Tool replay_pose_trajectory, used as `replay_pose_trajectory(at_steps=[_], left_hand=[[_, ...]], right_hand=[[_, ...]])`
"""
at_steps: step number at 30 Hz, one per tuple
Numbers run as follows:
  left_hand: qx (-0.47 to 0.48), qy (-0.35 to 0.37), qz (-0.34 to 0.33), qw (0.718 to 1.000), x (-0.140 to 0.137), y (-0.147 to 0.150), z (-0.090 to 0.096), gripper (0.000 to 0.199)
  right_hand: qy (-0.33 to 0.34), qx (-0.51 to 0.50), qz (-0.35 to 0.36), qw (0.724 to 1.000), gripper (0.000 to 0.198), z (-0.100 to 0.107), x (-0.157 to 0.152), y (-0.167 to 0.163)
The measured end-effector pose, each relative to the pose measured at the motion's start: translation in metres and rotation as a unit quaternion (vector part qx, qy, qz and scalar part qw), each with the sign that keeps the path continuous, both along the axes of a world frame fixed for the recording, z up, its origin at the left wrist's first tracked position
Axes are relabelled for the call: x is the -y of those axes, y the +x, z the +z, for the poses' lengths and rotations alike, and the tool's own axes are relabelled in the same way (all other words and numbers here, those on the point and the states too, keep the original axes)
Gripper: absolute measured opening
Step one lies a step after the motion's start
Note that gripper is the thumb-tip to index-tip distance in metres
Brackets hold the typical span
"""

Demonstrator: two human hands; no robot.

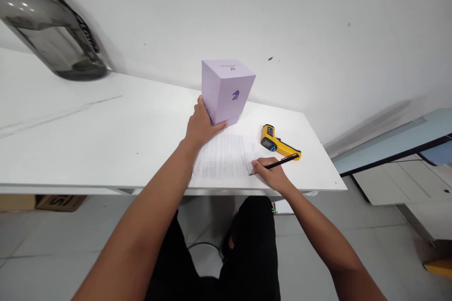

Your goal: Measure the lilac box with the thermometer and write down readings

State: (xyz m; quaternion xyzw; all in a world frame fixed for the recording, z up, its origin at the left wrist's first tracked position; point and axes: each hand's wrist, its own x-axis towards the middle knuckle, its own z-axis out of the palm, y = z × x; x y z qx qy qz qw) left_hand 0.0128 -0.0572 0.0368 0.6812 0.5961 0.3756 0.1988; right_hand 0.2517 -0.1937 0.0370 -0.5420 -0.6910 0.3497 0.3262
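Black pen [277, 164] slanting at the lower right of a written sheet [221, 156]

Just below and right of the frame's centre, the right hand [271, 175] is gripping the pen close to its tip, fingers closing around the barrel. The pen's long axis is running from its tip at lower left to its back end at upper right, where it is crossing in front of the handle of a yellow thermometer [276, 144]; whether those two are touching, I cannot tell. The sheet is lying on the white worktop [88, 150], left of the right hand. The tip is pointing at the right end of the lowest rows, and this tip-to-sheet relation seems to count most; actual contact is too small to judge. The right hand is sitting nearer that spot. Farther up, the left hand [202, 124] is spreading around the lower left corner of a purple box [231, 96], beyond the sheet's top edge; whether it is gripping or merely bracing is unclear.
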Motion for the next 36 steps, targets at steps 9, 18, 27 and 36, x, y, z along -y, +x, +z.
replay_pose_trajectory(at_steps=[9, 18, 27, 36], left_hand=[[0.005, 0.006, -0.002, 1.0, -0.001, 0.0, -0.001, 0.119], [0.011, 0.008, -0.001, 1.0, -0.002, -0.001, -0.003, 0.117], [0.006, 0.008, -0.001, 1.0, -0.002, -0.001, -0.002, 0.118], [0.02, 0.004, -0.021, 1.0, 0.0, -0.005, -0.001, 0.118]], right_hand=[[0.003, 0.009, 0.004, 1.0, 0.048, 0.0, 0.0, 0.0], [-0.004, -0.009, 0.0, 1.0, 0.051, 0.002, 0.0, 0.001], [-0.021, -0.024, -0.009, 0.999, 0.064, -0.003, 0.0, 0.003], [0.109, 0.009, -0.009, 0.994, 0.034, -0.009, -0.003, -0.001]])
